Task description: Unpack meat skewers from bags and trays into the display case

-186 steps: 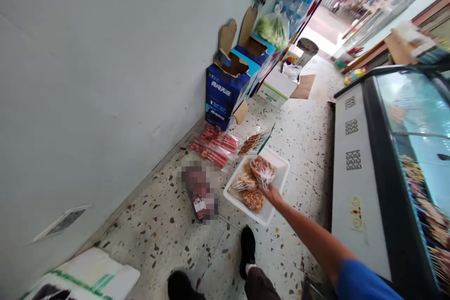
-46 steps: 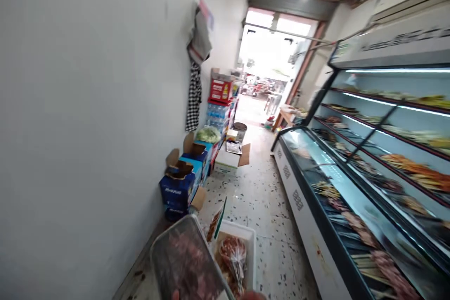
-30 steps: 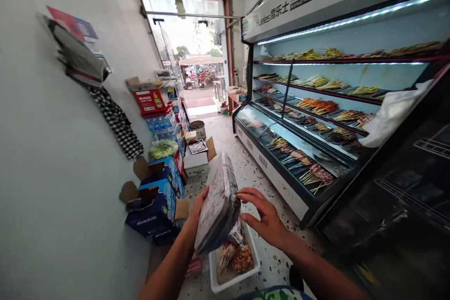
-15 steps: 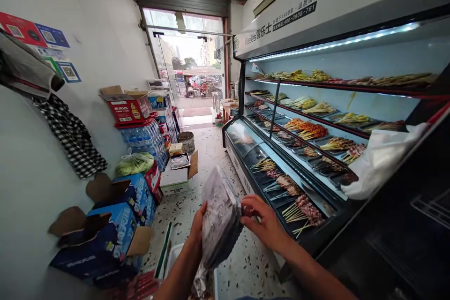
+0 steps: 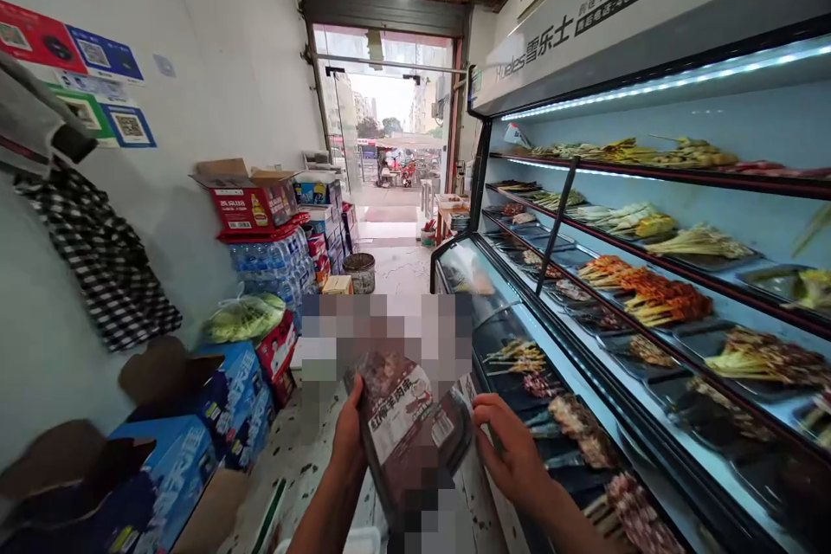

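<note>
A sealed tray pack of dark red meat (image 5: 397, 415), with a white printed label, is tilted up in front of me. My left hand (image 5: 351, 428) grips its left side, thumb on the upper face. At the pack's right edge, my right hand (image 5: 512, 450) has its fingers curled and pinched together. Whatever lies between those fingertips is too small to make out. Blocky pixelation covers the pack's top and lower end and the floor around it. Below my left forearm, part of a white tub (image 5: 363, 540) shows on the floor.
Along the right runs a display fridge (image 5: 551, 273) with skewers on trays. Blue cartons (image 5: 175, 450), a bag of green vegetables (image 5: 243, 316), bottled water packs (image 5: 273, 264) and a red carton (image 5: 250, 203) line the left wall. A bucket (image 5: 359, 273) stands before the glass doorway.
The pack has turned from its frosty, pale side to its labelled side. My view has swung left and moved nearer the fridge. My left hand keeps its hold; my right stays at the pack's edge.
</note>
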`<action>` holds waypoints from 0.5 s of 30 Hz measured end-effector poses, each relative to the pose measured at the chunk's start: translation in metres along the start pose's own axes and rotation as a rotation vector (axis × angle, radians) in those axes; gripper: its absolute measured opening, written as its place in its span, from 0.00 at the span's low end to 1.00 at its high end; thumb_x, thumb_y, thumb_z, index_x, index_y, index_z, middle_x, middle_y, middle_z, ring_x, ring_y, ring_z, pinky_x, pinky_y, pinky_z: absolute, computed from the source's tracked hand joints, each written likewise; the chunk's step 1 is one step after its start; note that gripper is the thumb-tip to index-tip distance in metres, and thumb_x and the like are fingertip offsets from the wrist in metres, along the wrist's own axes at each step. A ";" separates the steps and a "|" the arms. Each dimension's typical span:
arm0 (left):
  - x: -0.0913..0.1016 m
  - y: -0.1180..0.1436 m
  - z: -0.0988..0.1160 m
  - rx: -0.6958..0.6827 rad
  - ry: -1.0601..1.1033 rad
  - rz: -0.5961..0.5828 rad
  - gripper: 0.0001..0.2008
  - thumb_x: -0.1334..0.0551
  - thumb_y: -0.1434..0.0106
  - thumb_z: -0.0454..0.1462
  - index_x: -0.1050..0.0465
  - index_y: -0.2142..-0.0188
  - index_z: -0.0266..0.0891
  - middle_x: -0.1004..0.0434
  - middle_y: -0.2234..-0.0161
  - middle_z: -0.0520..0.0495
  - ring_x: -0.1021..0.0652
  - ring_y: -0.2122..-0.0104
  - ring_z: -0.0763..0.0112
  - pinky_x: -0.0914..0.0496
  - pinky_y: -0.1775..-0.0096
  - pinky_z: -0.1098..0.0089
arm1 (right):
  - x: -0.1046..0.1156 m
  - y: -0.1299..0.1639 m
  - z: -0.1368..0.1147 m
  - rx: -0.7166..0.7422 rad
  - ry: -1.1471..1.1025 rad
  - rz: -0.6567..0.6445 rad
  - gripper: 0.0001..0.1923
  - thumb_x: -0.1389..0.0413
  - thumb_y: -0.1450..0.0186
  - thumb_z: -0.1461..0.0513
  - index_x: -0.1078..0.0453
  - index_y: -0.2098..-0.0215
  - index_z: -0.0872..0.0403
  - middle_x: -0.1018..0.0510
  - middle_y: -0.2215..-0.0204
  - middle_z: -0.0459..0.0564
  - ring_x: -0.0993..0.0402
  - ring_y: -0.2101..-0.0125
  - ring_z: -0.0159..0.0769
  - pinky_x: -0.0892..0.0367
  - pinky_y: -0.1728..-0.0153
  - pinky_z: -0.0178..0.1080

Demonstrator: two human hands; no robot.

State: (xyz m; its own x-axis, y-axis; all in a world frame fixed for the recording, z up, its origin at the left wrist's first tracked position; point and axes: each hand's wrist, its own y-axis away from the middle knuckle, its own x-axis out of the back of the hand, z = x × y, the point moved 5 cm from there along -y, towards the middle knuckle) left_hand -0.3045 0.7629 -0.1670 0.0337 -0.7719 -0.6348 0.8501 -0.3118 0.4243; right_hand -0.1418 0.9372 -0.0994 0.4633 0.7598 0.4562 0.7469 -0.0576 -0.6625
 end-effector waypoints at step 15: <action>-0.134 -0.399 0.151 0.096 -0.041 0.199 0.20 0.43 0.38 0.38 0.33 0.48 0.31 0.21 0.70 0.41 0.21 0.70 0.56 0.25 0.61 0.57 | -0.040 -0.241 0.413 -0.336 0.095 0.062 0.11 0.55 0.36 0.61 0.30 0.68 0.53 0.25 0.71 0.52 0.27 0.69 0.35 0.30 0.67 0.35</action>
State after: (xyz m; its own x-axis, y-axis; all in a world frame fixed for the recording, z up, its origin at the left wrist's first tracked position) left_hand -0.7279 0.9074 -0.1536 0.1724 -0.8447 -0.5067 0.7748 -0.2014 0.5993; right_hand -0.5371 1.1880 -0.2038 0.5427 0.6859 0.4848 0.8240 -0.3231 -0.4653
